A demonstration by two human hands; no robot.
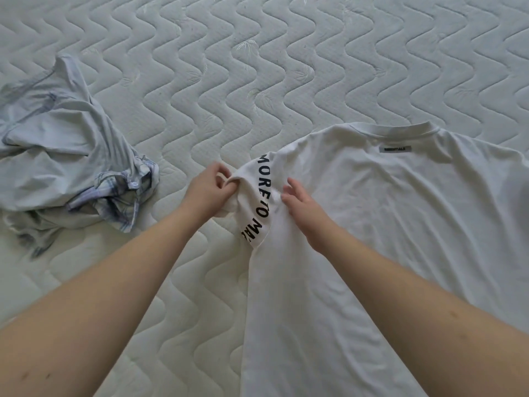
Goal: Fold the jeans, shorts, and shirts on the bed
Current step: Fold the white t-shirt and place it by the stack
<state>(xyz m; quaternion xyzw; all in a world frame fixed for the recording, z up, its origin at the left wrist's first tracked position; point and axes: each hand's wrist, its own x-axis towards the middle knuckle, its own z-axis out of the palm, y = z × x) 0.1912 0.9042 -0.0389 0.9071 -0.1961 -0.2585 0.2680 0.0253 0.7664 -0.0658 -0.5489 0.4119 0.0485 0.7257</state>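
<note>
A white T-shirt (386, 224) lies spread flat on the bed, collar away from me, with a small grey label below the collar. Its left sleeve (257, 202) carries black lettering and is bunched up. My left hand (209, 190) pinches the end of that sleeve, fingers curled round the cloth. My right hand (306, 207) rests on the shirt by the shoulder seam, fingers spread and fairly straight, pressing the fabric down.
A crumpled pale blue shirt (57, 144) with a checked piece tangled in it lies at the left on the quilted white mattress (257, 67). The T-shirt runs past the frame's right and bottom edges.
</note>
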